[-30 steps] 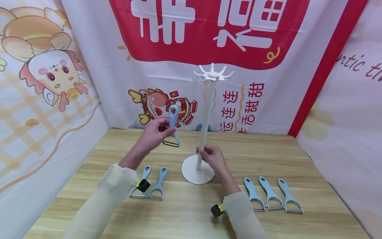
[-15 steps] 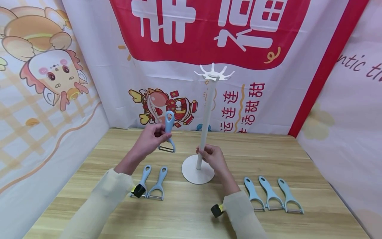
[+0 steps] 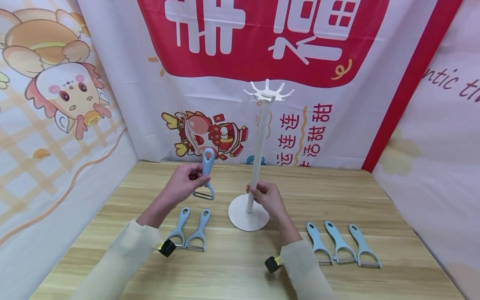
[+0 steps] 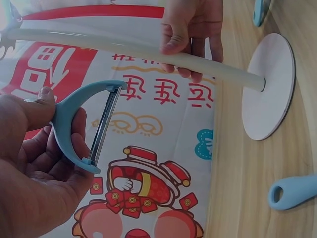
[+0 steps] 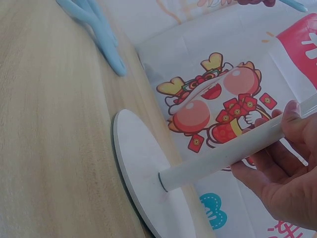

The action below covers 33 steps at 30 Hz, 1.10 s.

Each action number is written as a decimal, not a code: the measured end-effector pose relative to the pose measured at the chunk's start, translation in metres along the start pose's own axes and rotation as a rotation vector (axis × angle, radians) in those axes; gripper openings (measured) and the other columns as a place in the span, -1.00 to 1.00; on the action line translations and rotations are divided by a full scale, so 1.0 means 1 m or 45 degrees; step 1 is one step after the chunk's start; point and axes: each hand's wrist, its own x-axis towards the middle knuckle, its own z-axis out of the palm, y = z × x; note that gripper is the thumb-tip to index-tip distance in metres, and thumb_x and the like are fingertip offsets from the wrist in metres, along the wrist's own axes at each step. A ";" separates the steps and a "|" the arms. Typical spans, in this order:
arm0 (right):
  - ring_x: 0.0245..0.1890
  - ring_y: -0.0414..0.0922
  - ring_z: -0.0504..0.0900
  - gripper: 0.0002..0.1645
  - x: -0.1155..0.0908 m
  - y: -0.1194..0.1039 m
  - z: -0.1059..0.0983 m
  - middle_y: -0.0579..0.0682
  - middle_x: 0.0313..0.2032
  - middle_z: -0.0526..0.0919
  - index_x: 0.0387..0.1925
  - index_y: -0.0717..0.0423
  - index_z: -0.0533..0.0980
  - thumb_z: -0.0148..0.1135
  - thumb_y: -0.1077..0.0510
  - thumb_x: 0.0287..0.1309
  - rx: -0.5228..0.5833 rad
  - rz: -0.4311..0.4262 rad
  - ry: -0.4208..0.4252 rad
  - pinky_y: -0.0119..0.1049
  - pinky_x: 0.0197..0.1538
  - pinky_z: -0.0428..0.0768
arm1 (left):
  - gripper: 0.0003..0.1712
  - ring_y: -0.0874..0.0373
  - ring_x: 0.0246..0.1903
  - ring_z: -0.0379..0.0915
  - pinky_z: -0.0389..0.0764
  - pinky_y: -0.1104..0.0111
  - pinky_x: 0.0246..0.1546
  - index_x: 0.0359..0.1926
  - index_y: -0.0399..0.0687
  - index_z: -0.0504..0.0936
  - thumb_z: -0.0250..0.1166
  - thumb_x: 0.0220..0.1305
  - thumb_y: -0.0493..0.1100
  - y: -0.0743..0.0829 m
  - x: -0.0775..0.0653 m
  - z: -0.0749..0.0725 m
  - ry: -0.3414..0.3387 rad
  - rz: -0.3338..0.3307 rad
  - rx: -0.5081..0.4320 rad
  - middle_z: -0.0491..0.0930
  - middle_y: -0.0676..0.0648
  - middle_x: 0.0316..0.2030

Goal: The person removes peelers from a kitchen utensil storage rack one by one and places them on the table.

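Note:
My left hand [image 3: 183, 183] pinches a light-blue Y-shaped peeler [image 3: 207, 164] by its handle, holed end up and blade down, above the table left of a white stand. In the left wrist view the metal blade of the peeler [image 4: 64, 124] faces the stand. The stand [image 3: 258, 150] is a tall pole with a ring of upturned prongs on top and a round base [image 3: 240, 212] on the table. My right hand [image 3: 268, 198] holds the pole low down, thumb and fingers around it, as the right wrist view shows too. The prongs [image 3: 267, 93] bear nothing.
Two peelers [image 3: 200, 227] lie side by side on the wooden table [image 3: 232, 266] at the left, near my left sleeve. Three more peelers [image 3: 337, 241] lie in a row at the right. Printed cloth [image 3: 210, 91] hangs behind the table and along both sides.
My left hand has moved left and down with the peeler, away from the pole. The right hand and the stand have stayed where they were.

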 end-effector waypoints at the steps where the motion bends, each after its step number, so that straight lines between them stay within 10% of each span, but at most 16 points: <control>1: 0.04 0.00 0.68 -0.78 0.000 0.000 0.000 0.13 -0.10 0.73 -0.05 0.23 0.64 0.20 0.23 0.35 -0.002 0.002 0.002 0.03 0.19 0.60 | -0.75 0.03 -0.25 0.55 0.64 0.41 -0.26 -0.02 -0.30 0.61 0.27 0.39 -0.21 -0.001 -0.001 0.000 0.000 0.001 0.000 0.63 -0.19 -0.25; 33: 0.09 0.07 0.66 -0.75 0.000 0.000 0.000 0.18 -0.07 0.71 -0.02 0.28 0.63 0.19 0.25 0.35 0.014 -0.006 0.002 0.03 0.20 0.58 | -0.81 0.08 -0.34 0.47 0.61 0.40 -0.33 -0.12 -0.31 0.59 0.25 0.39 -0.23 -0.048 -0.038 -0.010 -0.030 -0.118 -0.004 0.54 -0.07 -0.38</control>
